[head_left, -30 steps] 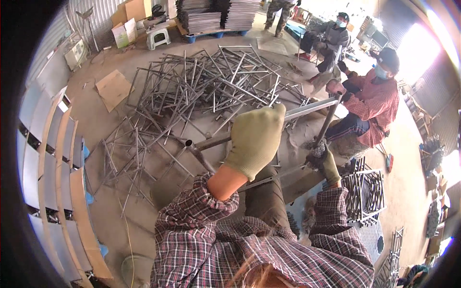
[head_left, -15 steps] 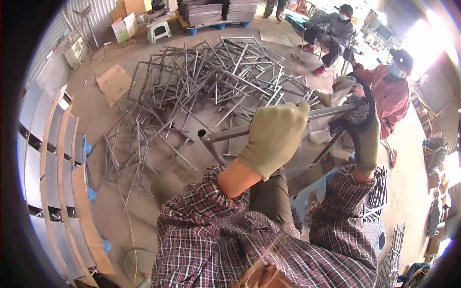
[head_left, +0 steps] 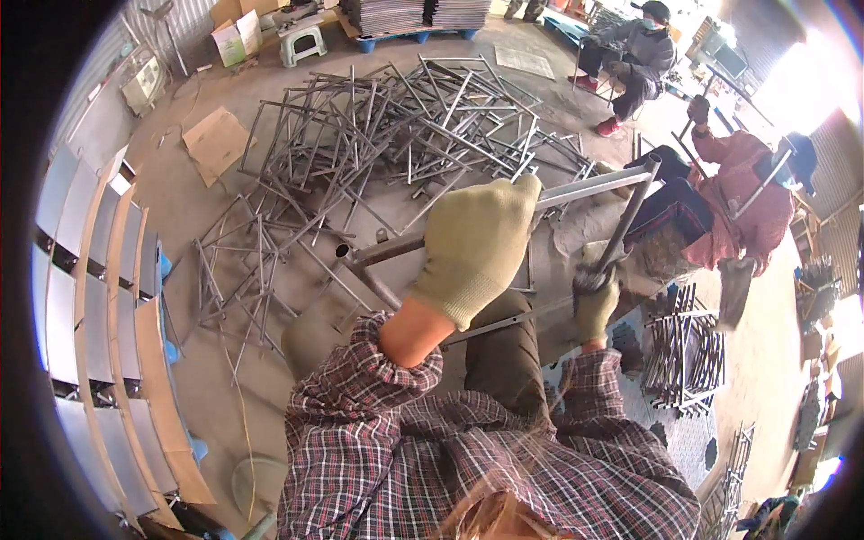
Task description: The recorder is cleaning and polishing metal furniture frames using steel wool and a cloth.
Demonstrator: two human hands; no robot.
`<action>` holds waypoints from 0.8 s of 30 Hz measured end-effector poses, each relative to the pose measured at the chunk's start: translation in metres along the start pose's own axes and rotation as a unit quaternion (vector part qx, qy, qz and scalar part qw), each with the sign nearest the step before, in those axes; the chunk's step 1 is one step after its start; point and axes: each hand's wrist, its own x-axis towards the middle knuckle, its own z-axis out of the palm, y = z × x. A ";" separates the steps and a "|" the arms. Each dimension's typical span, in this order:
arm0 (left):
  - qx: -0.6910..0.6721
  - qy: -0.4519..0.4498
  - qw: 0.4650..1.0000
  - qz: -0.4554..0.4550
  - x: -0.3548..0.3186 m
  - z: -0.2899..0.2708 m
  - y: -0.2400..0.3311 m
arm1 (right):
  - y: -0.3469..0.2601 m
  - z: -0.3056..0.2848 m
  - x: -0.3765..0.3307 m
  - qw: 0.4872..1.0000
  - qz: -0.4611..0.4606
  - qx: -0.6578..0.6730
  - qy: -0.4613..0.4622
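I hold a rectangular grey metal tube frame (head_left: pixel 594 191) in front of me with both gloved hands. My left hand (head_left: pixel 477 243), in a pale green glove, is closed over the frame's long top bar. My right hand (head_left: pixel 596 301), in a darker glove, grips the frame's right side bar near its lower end. The frame's open tube end (head_left: pixel 343 251) points left. Plaid sleeves cover both my forearms.
A large heap of metal frames (head_left: pixel 396 135) lies on the concrete floor ahead. A person in red (head_left: pixel 747 180) crouches at right, another person (head_left: pixel 630 54) sits farther back. Stacked frames (head_left: pixel 684 351) lie at my right, panels (head_left: pixel 81 297) line the left, and cardboard (head_left: pixel 214 142) lies on the floor.
The frame has swung up and to the right with my hands. My right hand moved along the side bar, and the view has shifted toward the person in red.
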 end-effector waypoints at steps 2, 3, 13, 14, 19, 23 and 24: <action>0.000 -0.001 1.000 -0.003 0.002 -0.002 0.002 | 0.016 -0.002 -0.017 0.993 0.071 -0.026 -0.086; 0.001 -0.003 1.000 0.003 0.006 -0.002 0.007 | 0.018 -0.005 -0.006 0.994 0.069 -0.027 -0.085; 0.019 -0.014 0.999 0.026 0.005 0.001 0.018 | -0.061 -0.034 0.087 0.913 0.112 0.393 -0.007; 0.010 -0.003 1.000 0.010 0.004 0.003 0.010 | -0.041 -0.017 0.059 0.996 -0.076 -0.024 0.035; 0.029 0.004 1.000 0.008 0.007 0.003 0.003 | 0.037 0.003 -0.003 0.997 0.036 0.009 -0.066; 0.007 -0.015 1.000 -0.026 0.000 -0.001 0.007 | -0.102 -0.033 0.070 0.988 -0.010 0.140 -0.069; 0.013 -0.012 1.000 -0.002 -0.001 -0.002 0.012 | -0.133 -0.050 0.092 0.968 0.018 0.241 -0.066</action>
